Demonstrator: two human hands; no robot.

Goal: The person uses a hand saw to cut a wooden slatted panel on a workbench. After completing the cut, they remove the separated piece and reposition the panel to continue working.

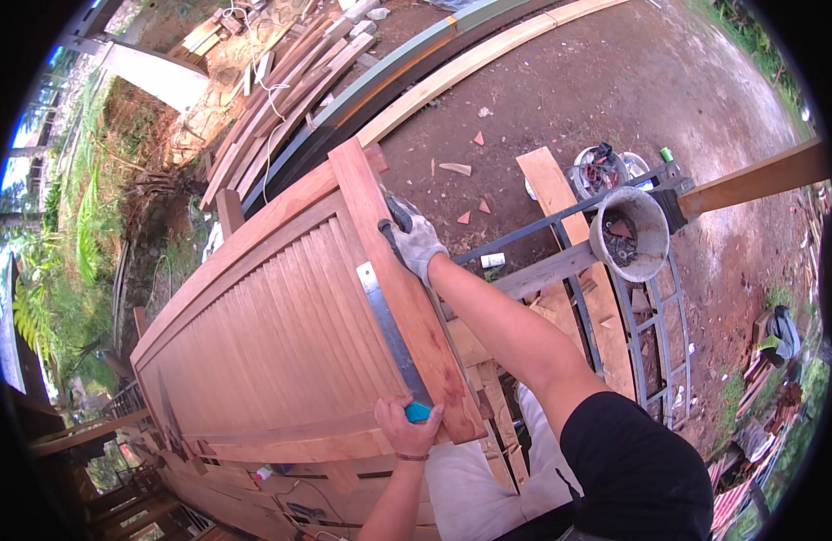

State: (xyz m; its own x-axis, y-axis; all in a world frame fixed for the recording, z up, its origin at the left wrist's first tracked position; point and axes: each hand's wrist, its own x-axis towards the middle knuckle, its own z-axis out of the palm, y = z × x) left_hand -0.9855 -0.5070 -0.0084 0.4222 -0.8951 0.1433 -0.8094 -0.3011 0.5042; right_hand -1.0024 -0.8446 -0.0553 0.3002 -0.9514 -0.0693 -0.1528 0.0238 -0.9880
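A large reddish wooden door (281, 334) lies flat in front of me, with a grooved panel inside a broad frame. Along the inner side of its right-hand frame piece rests a steel-bladed try square (387, 316) with a hole near the far end. My left hand (409, 427), bare with a band on the wrist, pinches its turquoise handle (418, 412) at the near corner. In a grey work glove with dark fingers, my right hand (418, 240) grips the outer edge of the same frame piece, farther up. Its fingertips are partly hidden.
To the right, a pale bucket (629, 233) with scraps stands beside a wooden beam (749, 185) and a metal frame (655, 334). Another container (599, 171) holds odds and ends. Stacked boards (294, 86) and long beams (416, 68) lie beyond the door on bare soil.
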